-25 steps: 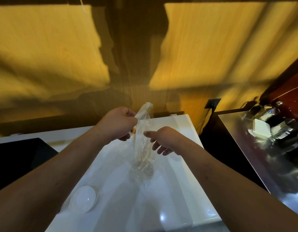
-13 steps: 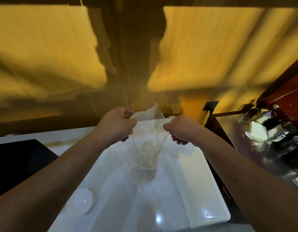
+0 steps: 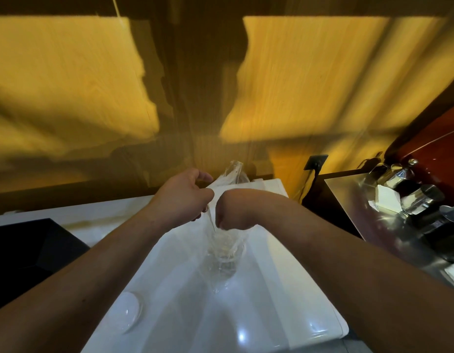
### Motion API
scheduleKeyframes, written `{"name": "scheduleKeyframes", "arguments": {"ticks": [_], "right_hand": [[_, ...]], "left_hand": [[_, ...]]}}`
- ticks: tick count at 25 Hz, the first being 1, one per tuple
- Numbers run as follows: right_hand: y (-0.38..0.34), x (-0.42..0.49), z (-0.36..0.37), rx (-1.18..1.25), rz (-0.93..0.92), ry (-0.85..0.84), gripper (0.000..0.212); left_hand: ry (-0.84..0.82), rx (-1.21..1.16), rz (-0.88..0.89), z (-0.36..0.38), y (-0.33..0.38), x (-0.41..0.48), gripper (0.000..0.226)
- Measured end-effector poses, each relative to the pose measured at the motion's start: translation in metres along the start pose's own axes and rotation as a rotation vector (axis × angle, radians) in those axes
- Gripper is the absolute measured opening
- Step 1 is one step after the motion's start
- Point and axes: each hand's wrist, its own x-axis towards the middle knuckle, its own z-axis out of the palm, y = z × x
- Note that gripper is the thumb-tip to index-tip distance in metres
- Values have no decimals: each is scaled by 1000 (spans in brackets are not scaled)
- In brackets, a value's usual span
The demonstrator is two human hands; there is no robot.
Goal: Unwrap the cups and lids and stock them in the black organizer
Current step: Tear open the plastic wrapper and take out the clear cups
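A clear plastic wrapper (image 3: 231, 178) hangs over the white counter (image 3: 271, 289), with a stack of clear cups (image 3: 224, 253) inside its lower part. My left hand (image 3: 185, 197) pinches the wrapper's upper left side. My right hand (image 3: 233, 212) is bent down at the wrist, its fingers inside the wrapper's open mouth above the cups; the fingertips are hidden. A clear domed lid (image 3: 127, 314) lies on the counter at the lower left. The black organizer (image 3: 29, 250) stands at the left edge.
A wood-panelled wall rises behind the counter. To the right, a steel surface (image 3: 361, 212) carries shiny metal coffee-machine parts (image 3: 412, 194) and a small white box (image 3: 387, 200). A dark wall socket (image 3: 316, 161) sits behind the counter's right end.
My right hand came back from the right, turned downward and went into the wrapper's opening. The wrapper's mouth has been pulled wider. My left hand stayed on the wrapper's top.
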Motion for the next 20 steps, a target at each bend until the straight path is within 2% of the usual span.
{"name": "scheduleKeyframes", "arguments": {"ticks": [2, 3, 5, 7, 10, 14, 20], "right_hand": [[-6, 16, 11, -66, 48, -222, 44], [-7, 22, 20, -93, 73, -254, 54], [-8, 31, 39, -115, 115, -221, 52], [-4, 38, 58, -13, 212, -152, 46], [1, 47, 80, -3, 238, -125, 68], [7, 65, 100, -121, 240, -124, 98], [16, 81, 110, -120, 219, -83, 95]], "left_hand": [[-9, -7, -7, 0, 1, -2, 32], [-12, -12, -7, 1, 1, -4, 33], [-14, -30, -6, 2, 2, -8, 32], [-18, -49, -8, 5, 3, -13, 31], [-37, -69, -14, 9, 1, -20, 32], [-51, -42, -24, 14, -7, -27, 32], [-35, -94, -87, 7, -20, -35, 33]]}}
